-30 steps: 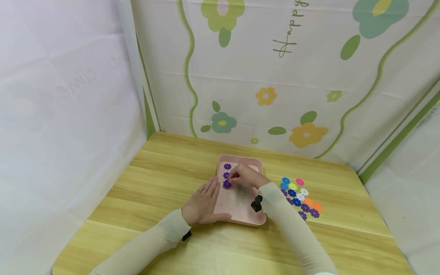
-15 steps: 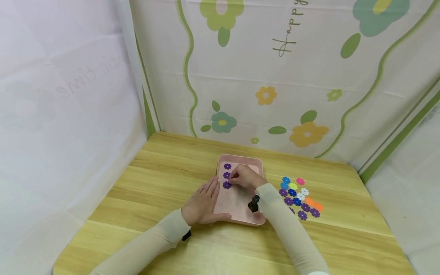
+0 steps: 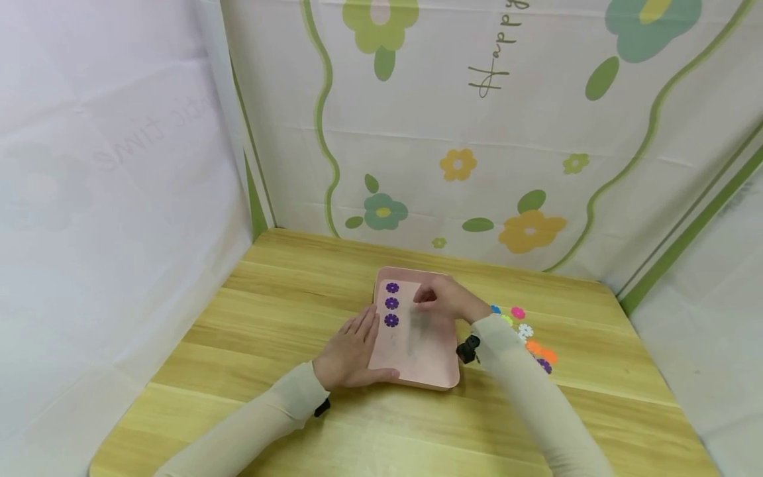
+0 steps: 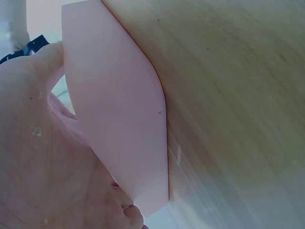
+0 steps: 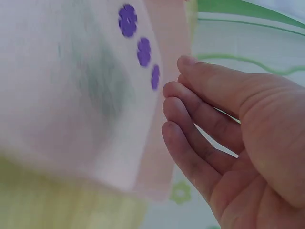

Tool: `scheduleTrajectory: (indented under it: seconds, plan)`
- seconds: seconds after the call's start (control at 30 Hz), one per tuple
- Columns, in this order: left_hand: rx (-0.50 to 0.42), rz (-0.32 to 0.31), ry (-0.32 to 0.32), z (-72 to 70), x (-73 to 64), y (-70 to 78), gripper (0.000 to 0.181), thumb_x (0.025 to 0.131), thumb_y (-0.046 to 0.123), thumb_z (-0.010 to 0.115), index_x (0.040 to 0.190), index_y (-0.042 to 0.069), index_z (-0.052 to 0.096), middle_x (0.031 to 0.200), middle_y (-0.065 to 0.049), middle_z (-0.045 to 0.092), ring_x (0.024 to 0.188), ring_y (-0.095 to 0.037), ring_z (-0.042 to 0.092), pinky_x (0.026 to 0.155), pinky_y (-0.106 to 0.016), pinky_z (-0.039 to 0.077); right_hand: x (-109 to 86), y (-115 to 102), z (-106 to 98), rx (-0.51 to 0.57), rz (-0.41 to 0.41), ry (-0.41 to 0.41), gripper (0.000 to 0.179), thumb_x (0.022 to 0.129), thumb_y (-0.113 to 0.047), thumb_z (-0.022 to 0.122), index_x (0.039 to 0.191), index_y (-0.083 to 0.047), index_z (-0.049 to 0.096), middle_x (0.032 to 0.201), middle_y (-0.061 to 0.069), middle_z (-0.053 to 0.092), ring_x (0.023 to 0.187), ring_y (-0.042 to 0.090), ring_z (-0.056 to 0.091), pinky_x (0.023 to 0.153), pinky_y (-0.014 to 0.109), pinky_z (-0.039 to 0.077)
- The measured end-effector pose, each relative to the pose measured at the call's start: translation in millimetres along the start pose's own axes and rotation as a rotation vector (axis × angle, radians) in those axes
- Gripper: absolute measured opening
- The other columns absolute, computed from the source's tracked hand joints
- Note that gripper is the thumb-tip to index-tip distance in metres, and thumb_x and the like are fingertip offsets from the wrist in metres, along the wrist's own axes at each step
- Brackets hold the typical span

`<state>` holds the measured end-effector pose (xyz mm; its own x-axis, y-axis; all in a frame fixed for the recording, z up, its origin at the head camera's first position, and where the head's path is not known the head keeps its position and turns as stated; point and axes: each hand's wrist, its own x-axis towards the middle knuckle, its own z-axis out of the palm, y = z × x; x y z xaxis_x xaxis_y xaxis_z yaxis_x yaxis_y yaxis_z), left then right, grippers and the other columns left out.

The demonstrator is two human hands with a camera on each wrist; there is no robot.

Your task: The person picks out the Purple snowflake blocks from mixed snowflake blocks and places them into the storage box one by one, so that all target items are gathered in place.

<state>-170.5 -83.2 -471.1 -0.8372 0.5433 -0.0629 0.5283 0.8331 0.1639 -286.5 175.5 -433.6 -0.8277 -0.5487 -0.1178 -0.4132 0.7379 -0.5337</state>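
Trio of purple discs [image 3: 391, 303] lies beside left hand [image 3: 350, 352].

Right hand [image 3: 444, 297] withdrawn from the nearest purple flower piece [image 3: 391, 320].
Half a second ago the fingertips were held at that piece's right edge; now they have been shifted to the right and slightly far, over the right part of the pink tray [image 3: 423, 371], and the whole piece is exposed. By the right sleeve [image 3: 524, 384], also moved right, more of the loose flower pieces [image 3: 525, 330] are now hidden.
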Motion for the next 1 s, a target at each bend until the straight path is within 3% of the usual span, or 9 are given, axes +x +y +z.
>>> scheduleTrajectory:
  seconds: [0.2,0.4,0.73,1.0]
  plan:
    - [0.005,-0.004,-0.007,-1.1,0.1,-0.6,0.117,0.093,0.084,0.048,0.163,-0.008,0.027,0.175,-0.025,0.020,0.163,-0.038,0.025,0.131,-0.050,0.030,-31.9,14.8,-28.1,-0.046,-0.007,0.017,0.019,0.099,-0.014,0.075,0.114,-0.003,0.079,0.105,0.007,0.080,0.091,0.015,0.073,0.084,0.037,0.064]
    - [0.026,0.009,-0.003,0.5,1.0,-0.7,0.118,0.093,0.085,0.045,0.163,-0.008,0.027,0.174,-0.026,0.021,0.163,-0.039,0.026,0.131,-0.050,0.031,-65.4,40.7,-40.3,-0.065,0.006,0.036,0.017,0.098,-0.011,0.075,0.113,-0.002,0.079,0.101,0.006,0.080,0.086,0.011,0.072,0.080,0.035,0.064]
    - [-0.015,0.022,0.022,0.5,-2.0,0.0,0.116,0.094,0.080,0.054,0.161,-0.011,0.029,0.173,-0.029,0.022,0.161,-0.042,0.028,0.130,-0.054,0.032,-109.4,86.0,-37.1,-0.076,0.076,0.055,0.019,0.097,-0.007,0.075,0.113,0.002,0.076,0.101,0.007,0.078,0.087,0.013,0.070,0.077,0.032,0.063]
    - [-0.020,0.017,0.017,0.0,-1.5,1.1,0.116,0.094,0.081,0.050,0.162,-0.009,0.028,0.174,-0.028,0.021,0.162,-0.041,0.027,0.131,-0.052,0.031,-119.3,107.8,-23.9,-0.064,0.129,0.050,0.020,0.096,-0.007,0.076,0.115,0.001,0.075,0.100,0.004,0.077,0.086,0.011,0.069,0.074,0.029,0.062]
